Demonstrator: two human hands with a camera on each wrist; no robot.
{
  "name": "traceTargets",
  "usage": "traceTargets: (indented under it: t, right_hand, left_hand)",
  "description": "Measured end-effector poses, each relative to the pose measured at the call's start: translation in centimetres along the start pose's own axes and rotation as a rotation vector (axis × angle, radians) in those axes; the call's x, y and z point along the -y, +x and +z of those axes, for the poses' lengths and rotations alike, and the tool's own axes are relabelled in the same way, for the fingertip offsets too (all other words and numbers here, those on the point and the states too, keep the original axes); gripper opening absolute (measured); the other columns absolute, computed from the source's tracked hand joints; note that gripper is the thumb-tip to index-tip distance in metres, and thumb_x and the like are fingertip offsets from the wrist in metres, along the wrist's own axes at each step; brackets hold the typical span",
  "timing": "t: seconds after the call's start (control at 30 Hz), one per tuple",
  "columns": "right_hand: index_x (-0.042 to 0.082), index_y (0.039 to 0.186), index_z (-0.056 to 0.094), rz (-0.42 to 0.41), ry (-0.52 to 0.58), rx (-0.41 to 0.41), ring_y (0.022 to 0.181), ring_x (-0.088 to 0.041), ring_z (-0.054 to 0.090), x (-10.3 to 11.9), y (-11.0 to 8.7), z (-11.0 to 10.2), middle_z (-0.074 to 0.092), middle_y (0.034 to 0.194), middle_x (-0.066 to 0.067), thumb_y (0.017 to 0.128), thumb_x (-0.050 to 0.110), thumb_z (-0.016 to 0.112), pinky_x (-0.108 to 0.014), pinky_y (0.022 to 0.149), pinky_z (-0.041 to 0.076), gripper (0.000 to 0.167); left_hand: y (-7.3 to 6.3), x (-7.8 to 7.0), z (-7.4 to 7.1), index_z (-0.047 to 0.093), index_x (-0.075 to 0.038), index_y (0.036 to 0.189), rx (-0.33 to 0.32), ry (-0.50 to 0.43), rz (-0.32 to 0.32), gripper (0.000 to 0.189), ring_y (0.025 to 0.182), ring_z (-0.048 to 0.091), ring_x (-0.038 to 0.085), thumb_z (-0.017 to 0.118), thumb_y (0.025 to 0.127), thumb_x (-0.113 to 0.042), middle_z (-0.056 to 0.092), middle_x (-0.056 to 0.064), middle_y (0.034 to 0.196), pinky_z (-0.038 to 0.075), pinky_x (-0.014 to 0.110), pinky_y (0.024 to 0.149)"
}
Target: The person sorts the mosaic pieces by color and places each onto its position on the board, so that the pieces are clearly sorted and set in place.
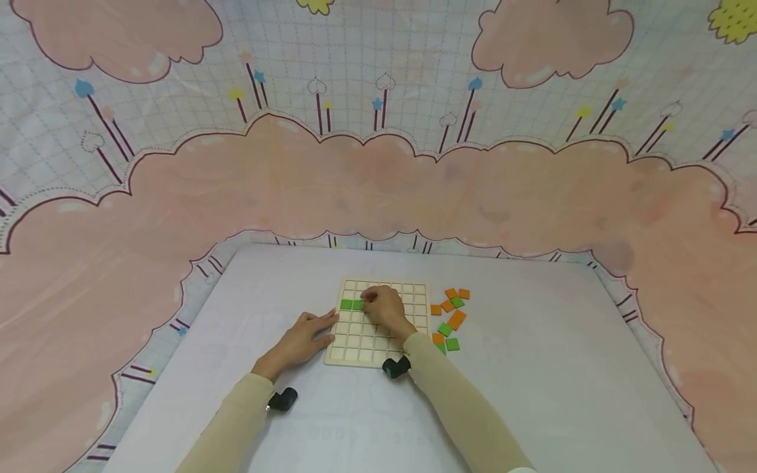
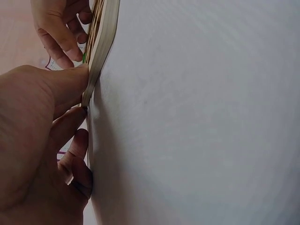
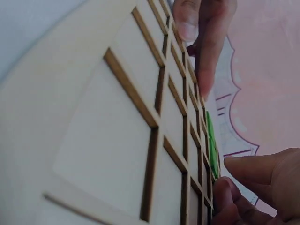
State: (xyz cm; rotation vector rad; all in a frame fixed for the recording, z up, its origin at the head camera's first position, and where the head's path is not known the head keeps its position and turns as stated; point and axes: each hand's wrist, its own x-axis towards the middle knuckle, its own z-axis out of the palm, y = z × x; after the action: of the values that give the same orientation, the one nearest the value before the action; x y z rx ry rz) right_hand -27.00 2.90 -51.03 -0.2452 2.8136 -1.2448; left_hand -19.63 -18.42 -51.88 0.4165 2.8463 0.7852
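Note:
A pale wooden grid board lies on the table, with green square tiles side by side in a row near its upper left. My right hand reaches over the board with bent fingers, the fingertips at the green tiles. In the right wrist view its thumb stands close to a green tile; whether it grips one is not clear. My left hand rests at the board's left side, its fingers extended. One digit touches the board's edge in the left wrist view.
Loose orange tiles and green tiles lie scattered right of the board, some partly behind the right forearm. A white cover spreads over the table. A patterned pink cloth hangs behind. Black wrist devices sit below both wrists.

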Motion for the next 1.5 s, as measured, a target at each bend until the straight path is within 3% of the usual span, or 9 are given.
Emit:
traceTargets:
  t: [0.2, 0.5, 0.87, 1.03, 1.3, 1.5]
  right_hand:
    - [0.011, 0.105, 0.073, -0.009, 0.131, 0.069, 0.091, -0.017, 0.067, -0.1, -0.5, -0.6, 0.073, 0.098, -0.003, 0.089, 0.014, 0.070, -0.034, 0.082, 0.053, 0.017]
    - [0.009, 0.110, 0.071, -0.027, 0.211, 0.079, 0.090, -0.017, 0.066, 0.3, -1.7, -2.2, 0.072, 0.106, -0.003, 0.092, 0.017, 0.069, -0.029, 0.071, 0.054, 0.021]
    - [0.010, 0.109, 0.072, -0.098, 0.178, 0.061, 0.086, -0.015, 0.064, 0.6, -3.7, -4.2, 0.073, 0.106, -0.002, 0.091, 0.021, 0.071, -0.028, 0.072, 0.053, 0.021]
    - [0.009, 0.109, 0.072, -0.094, 0.182, 0.077, 0.086, -0.015, 0.063, 0.4, -4.6, -5.2, 0.072, 0.107, -0.003, 0.090, 0.020, 0.072, -0.028, 0.071, 0.053, 0.021]
    - [0.008, 0.105, 0.072, -0.135, 0.163, 0.029, 0.085, -0.017, 0.063, -1.0, -5.9, -6.7, 0.072, 0.103, -0.003, 0.090, 0.017, 0.072, -0.027, 0.070, 0.052, 0.018]
    - [0.007, 0.105, 0.072, -0.117, 0.164, -0.001, 0.084, -0.017, 0.063, -2.3, -6.8, -7.8, 0.072, 0.102, -0.003, 0.088, 0.016, 0.073, -0.028, 0.070, 0.052, 0.018]
  left_hand:
    - [0.2, 0.1, 0.0, 0.046, -0.020, 0.148, 0.006, 0.012, -0.015, 0.054, 0.115, 0.044, 0.018, 0.061, 0.097, -0.031, 0.034, -0.006, 0.160, 0.045, 0.048, 0.094]
    - [0.3, 0.1, 0.1, 0.045, -0.020, 0.148, 0.011, 0.008, -0.016, 0.054, 0.116, 0.044, 0.018, 0.061, 0.098, -0.031, 0.034, -0.006, 0.160, 0.045, 0.049, 0.096]
    - [0.2, 0.1, 0.1, 0.045, -0.020, 0.148, 0.012, -0.004, -0.022, 0.053, 0.116, 0.043, 0.018, 0.060, 0.098, -0.030, 0.034, -0.006, 0.160, 0.044, 0.049, 0.097]
    - [0.1, 0.2, 0.2, 0.045, -0.019, 0.148, 0.010, -0.002, -0.019, 0.053, 0.117, 0.043, 0.019, 0.060, 0.098, -0.030, 0.033, -0.005, 0.160, 0.044, 0.049, 0.096]
    - [0.2, 0.5, 0.3, 0.046, -0.019, 0.148, -0.003, -0.004, -0.015, 0.054, 0.118, 0.043, 0.020, 0.061, 0.098, -0.031, 0.034, -0.004, 0.160, 0.044, 0.051, 0.098]
    - [0.3, 0.3, 0.4, 0.045, -0.020, 0.148, 0.004, -0.006, -0.030, 0.054, 0.118, 0.043, 0.019, 0.061, 0.097, -0.031, 0.033, -0.006, 0.160, 0.044, 0.049, 0.097]
